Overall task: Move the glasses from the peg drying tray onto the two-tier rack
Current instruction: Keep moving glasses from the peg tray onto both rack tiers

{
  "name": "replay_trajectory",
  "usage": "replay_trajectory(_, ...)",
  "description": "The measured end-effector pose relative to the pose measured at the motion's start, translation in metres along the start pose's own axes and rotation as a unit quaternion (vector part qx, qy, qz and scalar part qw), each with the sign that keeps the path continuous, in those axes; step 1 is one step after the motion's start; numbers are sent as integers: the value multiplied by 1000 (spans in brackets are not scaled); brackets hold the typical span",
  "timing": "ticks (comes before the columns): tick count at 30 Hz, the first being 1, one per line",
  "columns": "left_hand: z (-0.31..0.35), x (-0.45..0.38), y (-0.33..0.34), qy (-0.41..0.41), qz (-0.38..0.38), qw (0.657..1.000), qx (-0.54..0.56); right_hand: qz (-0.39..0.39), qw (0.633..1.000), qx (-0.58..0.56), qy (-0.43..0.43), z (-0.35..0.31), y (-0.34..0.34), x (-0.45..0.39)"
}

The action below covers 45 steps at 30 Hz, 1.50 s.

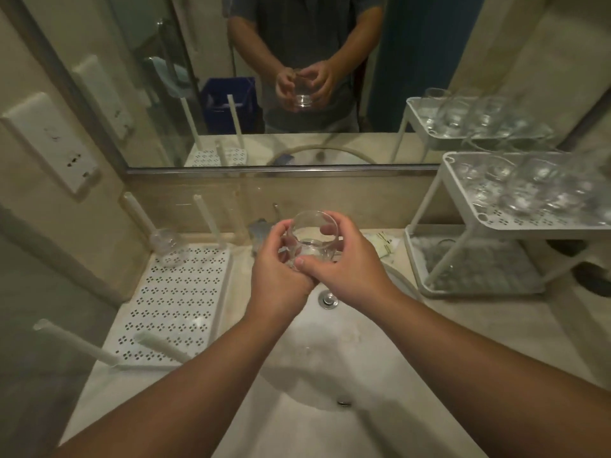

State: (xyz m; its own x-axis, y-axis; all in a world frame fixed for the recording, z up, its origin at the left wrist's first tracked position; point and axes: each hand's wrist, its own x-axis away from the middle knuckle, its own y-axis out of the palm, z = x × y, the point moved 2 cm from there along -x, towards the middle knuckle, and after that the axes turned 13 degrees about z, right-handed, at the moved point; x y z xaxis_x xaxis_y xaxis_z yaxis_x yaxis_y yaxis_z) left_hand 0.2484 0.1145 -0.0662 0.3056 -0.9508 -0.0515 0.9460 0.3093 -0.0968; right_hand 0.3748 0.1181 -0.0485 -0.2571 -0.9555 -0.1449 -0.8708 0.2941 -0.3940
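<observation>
Both of my hands cup one clear glass (312,238) above the sink, its mouth tilted up and away from me. My left hand (276,271) wraps its left side and base; my right hand (347,262) wraps the right side, thumb across the front. The white perforated peg drying tray (175,302) lies on the counter at the left, with one more glass (167,246) at its far corner beside a peg. The white two-tier rack (463,193) stands at the right; several glasses (529,193) fill its top shelf.
The white sink basin (330,352) with its drain lies below my hands. A mirror (264,77) covers the wall behind and reflects the scene. Tall white pegs (76,342) jut from the tray. A wall socket plate (49,143) is at the left. The rack's lower shelf (479,269) has a grey mat.
</observation>
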Motion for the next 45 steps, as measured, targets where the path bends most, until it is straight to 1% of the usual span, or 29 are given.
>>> replay_trajectory(7,-1,41,87,19,-40,997,-67,53,998,8,44,58,-68,-1)
replay_trajectory(9,-3,52,110,15,-60,994,-90,66,996,18,51,74,-89,-1)
replay_trajectory(12,-8,66,140,36,-97,985,-135,76,994,23,71,99,-119,-1)
replay_trajectory(18,-19,91,198,42,-161,973,-162,108,988,43,101,145,-173,3)
replay_trajectory(25,-32,108,245,57,-238,947,-209,134,981,62,123,185,-217,5)
replay_trajectory(29,-39,109,265,41,-268,929,-252,145,977,88,131,204,-236,-4)
replay_trajectory(32,-43,107,274,17,-278,921,-274,158,973,93,139,218,-247,-16)
replay_trajectory(39,-46,100,282,-10,-270,921,-282,207,958,103,167,249,-262,-55)
replay_trajectory(45,-44,88,273,-22,-247,924,-291,198,956,93,195,274,-255,-81)
